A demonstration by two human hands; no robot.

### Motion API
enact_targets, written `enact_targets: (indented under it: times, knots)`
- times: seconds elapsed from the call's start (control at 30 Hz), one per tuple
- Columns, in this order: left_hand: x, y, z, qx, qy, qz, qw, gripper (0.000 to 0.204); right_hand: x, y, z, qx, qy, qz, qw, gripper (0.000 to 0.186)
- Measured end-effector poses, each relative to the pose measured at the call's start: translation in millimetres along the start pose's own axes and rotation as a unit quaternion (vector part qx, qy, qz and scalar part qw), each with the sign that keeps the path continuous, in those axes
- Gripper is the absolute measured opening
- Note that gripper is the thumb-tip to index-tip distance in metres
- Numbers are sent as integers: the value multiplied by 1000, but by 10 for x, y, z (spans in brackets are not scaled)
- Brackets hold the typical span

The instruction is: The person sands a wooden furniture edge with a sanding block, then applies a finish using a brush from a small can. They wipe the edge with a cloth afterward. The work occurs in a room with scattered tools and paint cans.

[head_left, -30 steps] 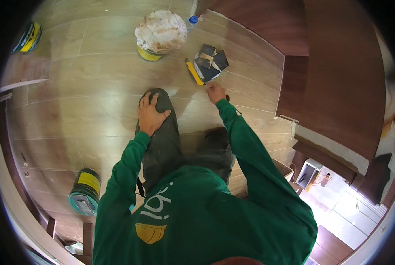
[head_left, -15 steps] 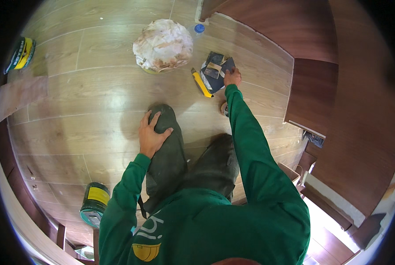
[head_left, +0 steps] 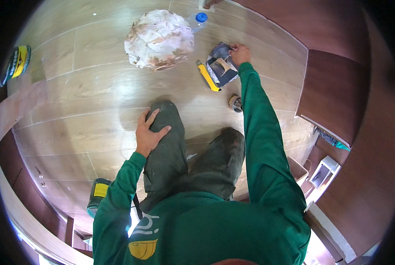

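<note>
Head view, left hand (head_left: 148, 136): spread on knee (head_left: 167, 111)
Right hand (head_left: 240, 54): at dark sheets (head_left: 226, 78), grip unclear
Yellow cutter (head_left: 208, 76): beside sheets

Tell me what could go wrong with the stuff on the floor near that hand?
The yellow utility knife lies right beside the dark sheets where the right hand is, so fingers might get nicked if its blade is out; I can't tell whether it is.

The small round container sits close to the green right sleeve, so the arm could knock it over.
</note>
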State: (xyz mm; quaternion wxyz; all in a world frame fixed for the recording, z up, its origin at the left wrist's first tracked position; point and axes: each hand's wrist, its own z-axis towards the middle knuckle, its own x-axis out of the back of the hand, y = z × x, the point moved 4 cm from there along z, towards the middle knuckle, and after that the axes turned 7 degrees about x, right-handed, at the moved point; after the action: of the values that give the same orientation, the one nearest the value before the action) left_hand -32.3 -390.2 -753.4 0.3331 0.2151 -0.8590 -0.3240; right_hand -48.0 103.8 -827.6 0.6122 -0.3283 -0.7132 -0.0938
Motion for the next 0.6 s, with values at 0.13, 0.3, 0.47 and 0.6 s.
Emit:
enact_targets:
  times: [0.13,0.3,0.47,0.6]
  knots:
    - [-9,-62,-19,-4,11,-17,1000,71,361,144,-262,-18,98,122,988,26]
    - [-3,-44,-36,-35,23,-1,999,71,562,533,-932,-128,232,309,913,30]
    - [-103,-54,-50,-52,33,25,998,73,596,258,-1990,-260,201,475,816,32]
    - [-167,69,-119,-97,80,75,989,77,789,-410,-2749,-230,166,600,748,26]
